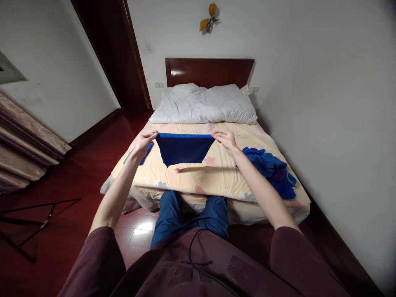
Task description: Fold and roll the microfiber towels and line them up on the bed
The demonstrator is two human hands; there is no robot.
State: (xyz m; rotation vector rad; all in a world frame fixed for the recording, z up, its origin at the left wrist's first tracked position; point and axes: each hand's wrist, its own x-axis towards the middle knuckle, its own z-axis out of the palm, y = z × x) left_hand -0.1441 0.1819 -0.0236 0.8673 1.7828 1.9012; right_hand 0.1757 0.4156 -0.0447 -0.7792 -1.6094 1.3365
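Between my hands a dark blue cloth (187, 149) hangs stretched out above the bed, its brighter blue top edge nearly straight. It narrows toward the bottom; I cannot tell what kind of cloth or garment it is. My left hand (144, 140) pinches its top left corner. The top right corner is gripped in the fingers of my right hand (225, 139). Behind my left wrist lies another flat blue cloth (146, 154), partly hidden. A crumpled pile of blue clothes (269, 167), with a purple patch and a green edge, rests to the right of my right forearm.
The bed (192, 181) has a cream patterned sheet and stands right before my legs. White bedding (204, 103) lies against the brown headboard (210, 70). A black metal stand (40, 225) is on the floor at left, near a curtain (27, 144). A wall (334, 107) borders the right.
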